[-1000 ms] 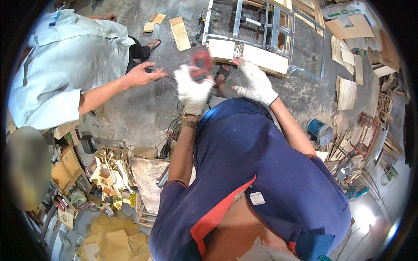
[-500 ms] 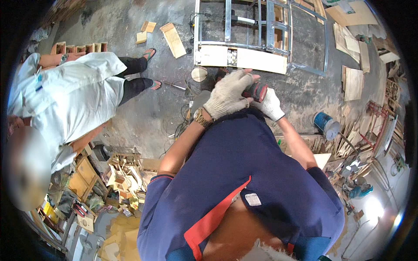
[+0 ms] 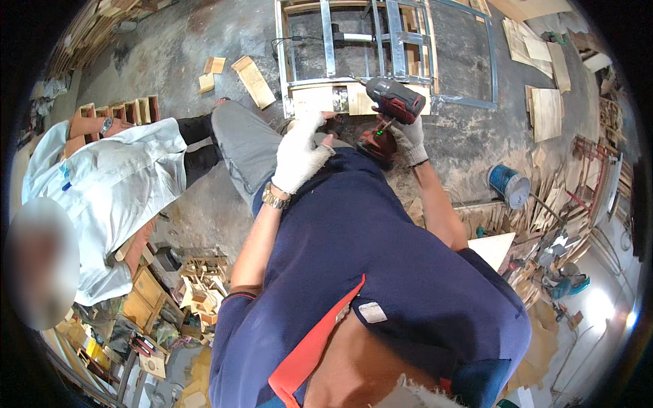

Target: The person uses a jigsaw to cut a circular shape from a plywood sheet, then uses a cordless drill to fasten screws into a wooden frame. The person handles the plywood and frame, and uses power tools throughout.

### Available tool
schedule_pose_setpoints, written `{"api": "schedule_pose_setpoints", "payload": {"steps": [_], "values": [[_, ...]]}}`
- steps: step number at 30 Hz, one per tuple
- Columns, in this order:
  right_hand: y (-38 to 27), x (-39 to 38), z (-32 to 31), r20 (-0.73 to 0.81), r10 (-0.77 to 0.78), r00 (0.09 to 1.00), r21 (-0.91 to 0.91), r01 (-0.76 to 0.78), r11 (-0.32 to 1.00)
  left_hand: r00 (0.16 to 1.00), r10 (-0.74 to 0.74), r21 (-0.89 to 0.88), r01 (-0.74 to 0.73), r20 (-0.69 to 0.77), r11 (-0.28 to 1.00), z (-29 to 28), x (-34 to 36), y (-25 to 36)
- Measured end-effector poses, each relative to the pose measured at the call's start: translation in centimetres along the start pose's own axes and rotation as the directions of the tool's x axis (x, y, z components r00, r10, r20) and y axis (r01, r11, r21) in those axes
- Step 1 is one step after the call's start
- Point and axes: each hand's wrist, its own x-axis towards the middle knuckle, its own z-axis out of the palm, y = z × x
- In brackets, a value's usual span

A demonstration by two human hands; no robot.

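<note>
My right hand (image 3: 410, 138), in a grey glove, grips a red and black cordless drill (image 3: 392, 102) just above my chest, near a pale wooden board (image 3: 320, 99) fixed to a metal frame (image 3: 328, 41) on the concrete floor. My left hand (image 3: 299, 155), in a white glove with a wristwatch, hovers with fingers slightly curled beside the drill and holds nothing that I can see. My grey trouser leg (image 3: 245, 146) bends in front of me.
A person in a white shirt (image 3: 112, 194) crouches at my left, reaching toward small wooden boxes (image 3: 119, 111). Loose wood blocks (image 3: 253, 80) lie on the floor. A blue paint can (image 3: 507, 185) stands at right, with wood offcuts (image 3: 547, 112) beyond. Scrap pieces (image 3: 201, 282) pile at lower left.
The view has shifted and the frame now sits farther up. My hands have parted: the right hand raised the drill, the left hand came off it. The person at left has leaned away.
</note>
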Motion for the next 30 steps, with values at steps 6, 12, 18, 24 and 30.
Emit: {"api": "schedule_pose_setpoints", "payload": {"steps": [6, 12, 18, 24, 30], "values": [[-0.8, 1.1, -0.3, -0.131, 0.415, 0.901, 0.027, -0.415, 0.91, 0.984, -0.138, -0.168, 0.156, 0.112, 0.973, -1.0, 1.2, -1.7], [2.4, 1.0, 0.0, -0.318, 0.465, 0.826, 0.068, -0.469, 0.88, 0.904, -0.207, -0.183, 0.29, 0.373, 0.939, -2.3, 3.6, -4.3], [4.2, -2.1, 6.4, -0.568, 0.259, 0.781, -0.283, -0.481, 0.83, 0.737, -0.19, -0.06, 0.298, 0.649, 0.953, -5.3, 7.7, -8.3], [9.7, -2.2, 15.9, -0.733, 0.205, 0.648, -0.601, -0.759, 0.248, 0.641, -0.106, -0.122, 0.301, 0.76, 0.946, -8.4, 9.3, -16.0], [12.6, 3.1, 22.2, -0.746, 0.345, 0.569, -0.611, -0.791, -0.017, 0.445, -0.36, -0.095, 0.726, 0.82, 0.681, -7.6, 8.2, -21.3]]}}
